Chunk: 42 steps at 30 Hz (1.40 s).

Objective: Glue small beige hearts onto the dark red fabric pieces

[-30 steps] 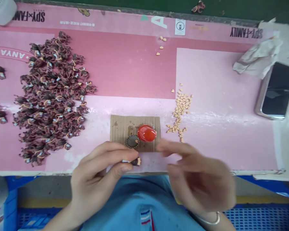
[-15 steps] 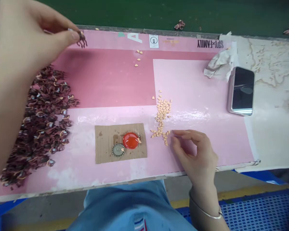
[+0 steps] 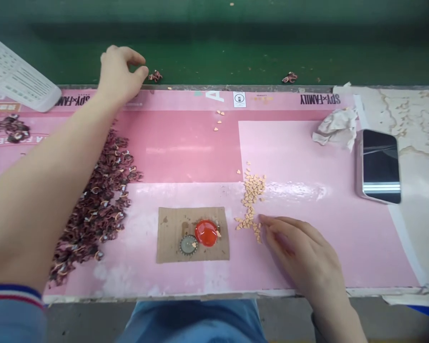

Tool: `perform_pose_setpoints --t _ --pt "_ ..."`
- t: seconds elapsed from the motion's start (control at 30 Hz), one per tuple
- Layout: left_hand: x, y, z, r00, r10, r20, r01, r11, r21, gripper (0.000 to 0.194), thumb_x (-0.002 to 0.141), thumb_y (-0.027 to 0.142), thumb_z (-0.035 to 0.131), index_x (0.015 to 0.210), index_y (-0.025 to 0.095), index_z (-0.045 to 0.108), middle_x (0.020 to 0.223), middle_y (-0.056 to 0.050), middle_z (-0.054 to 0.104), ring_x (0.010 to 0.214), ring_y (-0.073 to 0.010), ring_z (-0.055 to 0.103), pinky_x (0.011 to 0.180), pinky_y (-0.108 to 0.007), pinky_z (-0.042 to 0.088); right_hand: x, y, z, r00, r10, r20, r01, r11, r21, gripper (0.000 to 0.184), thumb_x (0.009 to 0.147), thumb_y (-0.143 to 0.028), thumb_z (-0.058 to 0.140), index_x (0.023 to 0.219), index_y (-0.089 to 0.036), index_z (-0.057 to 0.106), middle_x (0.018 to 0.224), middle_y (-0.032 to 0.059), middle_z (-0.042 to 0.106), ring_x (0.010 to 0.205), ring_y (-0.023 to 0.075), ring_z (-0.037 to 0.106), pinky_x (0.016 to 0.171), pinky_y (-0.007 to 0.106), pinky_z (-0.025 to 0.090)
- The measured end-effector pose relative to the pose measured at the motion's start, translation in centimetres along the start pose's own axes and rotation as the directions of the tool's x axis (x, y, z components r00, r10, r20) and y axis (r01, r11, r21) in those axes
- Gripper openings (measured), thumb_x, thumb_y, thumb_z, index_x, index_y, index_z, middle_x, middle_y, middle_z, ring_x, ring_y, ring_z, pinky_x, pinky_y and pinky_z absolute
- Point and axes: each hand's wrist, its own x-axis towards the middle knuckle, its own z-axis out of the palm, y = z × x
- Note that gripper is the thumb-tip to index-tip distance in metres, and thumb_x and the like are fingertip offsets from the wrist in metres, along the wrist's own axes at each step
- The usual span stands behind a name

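At the far left, my left hand (image 3: 123, 71) reaches over the green surface, its thumb and forefinger apart. Just right of those fingertips lies a small dark brown-red figure piece (image 3: 155, 75), separate from the hand. My right hand (image 3: 303, 252) rests beside the scatter of tiny beige pieces (image 3: 253, 190). Its thumb and forefinger are drawn together at the lower edge of that scatter; whatever may be between them is too small to make out. A cardboard piece (image 3: 168, 238) carries a red dish (image 3: 206, 233) of shiny liquid and a grey bottle cap (image 3: 188, 245).
A large heap of brown-red figure pieces (image 3: 103, 200) lies on the pink mat, partly behind my left forearm. Another figure piece (image 3: 290, 77) is on the green surface (image 3: 214, 57). At right are crumpled paper (image 3: 338, 127) and a phone (image 3: 381, 166). A white printed object (image 3: 21, 71) juts in upper left.
My left hand carried a brown-red figure piece from the front to the far green surface and let go of it. My right hand moved to the beige pieces, and its fingertips drew together.
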Motion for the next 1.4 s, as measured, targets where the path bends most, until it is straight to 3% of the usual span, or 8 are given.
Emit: perform_pose_setpoints --t 0.2,0.4,0.63,0.77,0.97,1.07,1.2,1.4 --pt "-4.8 -1.0 -3.8 0.990 0.074 0.121 -0.108 0.948 0.301 0.038 0.091 0.039 0.064 0.104 0.006 0.079 0.103 0.003 0.076 0.120 -0.0252 0.065 0.122 -0.055 0.036 -0.4 1.4 -1.3 0.984 -0.066 0.163 0.069 0.998 -0.011 0.035 0.105 -0.015 0.046 0.132 -0.025 0.065 0.112 0.0084 0.080 0.096 0.0228 0.078 0.080 0.035 0.066" --pt "-11.6 -5.0 -5.0 0.955 0.148 0.256 -0.204 0.957 0.209 0.012 0.083 0.023 0.081 0.091 0.015 0.082 0.092 -0.002 0.071 0.112 -0.0241 0.060 0.129 -0.061 0.023 0.6 1.9 -0.4 0.994 -0.101 0.041 0.101 0.995 0.020 0.015 0.100 -0.019 0.063 0.111 -0.027 0.070 0.093 0.0029 0.081 0.079 0.0213 0.078 0.074 0.034 0.066" --pt "-12.1 -7.2 -4.7 0.932 0.236 0.274 -0.276 0.954 0.116 0.007 0.086 0.019 0.080 0.093 0.017 0.081 0.103 -0.005 0.068 0.117 -0.0245 0.054 0.131 -0.053 0.017 0.1 1.8 0.6 0.939 0.344 -0.014 -0.316 0.878 0.360 0.004 0.090 -0.027 0.076 0.092 -0.027 0.072 0.088 0.0004 0.082 0.075 0.0192 0.080 0.062 0.027 0.066" --pt "-11.2 -6.9 -4.8 0.929 0.230 0.290 -0.285 0.944 0.164 0.020 0.077 0.030 0.091 0.078 0.018 0.075 0.093 -0.002 0.072 0.105 -0.0221 0.058 0.128 -0.051 0.028 0.1 1.8 0.8 0.908 0.419 -0.030 -0.355 0.804 0.477 0.011 0.091 -0.031 0.078 0.091 -0.025 0.069 0.087 0.0025 0.083 0.079 0.0212 0.082 0.066 0.027 0.069" --pt "-17.6 -2.9 -5.4 0.949 0.281 0.146 -0.210 0.904 -0.373 0.039 0.084 0.046 0.085 0.081 0.019 0.059 0.081 -0.003 0.077 0.076 -0.0170 0.073 0.069 -0.026 0.059 1.1 -0.3 -0.3 0.898 0.438 -0.052 -0.301 0.696 0.652 0.016 0.092 -0.028 0.079 0.088 -0.026 0.063 0.083 0.0007 0.083 0.077 0.0198 0.082 0.070 0.027 0.070" --pt "-23.1 0.1 -4.6 0.911 0.391 0.129 -0.308 0.855 -0.417 0.014 0.092 0.018 0.074 0.103 0.020 0.067 0.083 0.000 0.075 0.073 -0.0116 0.073 0.064 -0.017 0.057 1.7 -3.6 -0.4 0.926 0.379 0.004 -0.220 0.531 0.818 0.018 0.092 -0.015 0.077 0.091 -0.026 0.063 0.084 -0.0011 0.082 0.078 0.0169 0.082 0.077 0.027 0.070" --pt "-28.7 2.1 -1.3 0.860 0.423 0.286 -0.285 0.863 -0.417 0.025 0.096 0.003 0.058 0.102 0.021 0.075 0.087 0.000 0.074 0.074 -0.0079 0.071 0.068 -0.011 0.056 2.3 -8.8 0.8 0.970 0.236 0.054 -0.138 0.356 0.924 0.019 0.095 -0.008 0.068 0.096 -0.025 0.061 0.090 -0.0007 0.082 0.085 0.0132 0.079 0.082 0.026 0.068" --pt "-32.2 1.6 2.4 0.966 0.248 0.070 -0.170 0.818 -0.549 0.016 0.095 0.004 0.064 0.089 0.018 0.070 0.080 -0.001 0.072 0.070 -0.0092 0.069 0.064 -0.011 0.055 2.6 -11.7 1.4 0.998 0.004 -0.059 0.044 0.620 0.783 0.021 0.094 -0.003 0.065 0.091 -0.022 0.058 0.087 0.0015 0.083 0.085 0.0107 0.079 0.082 0.019 0.067"
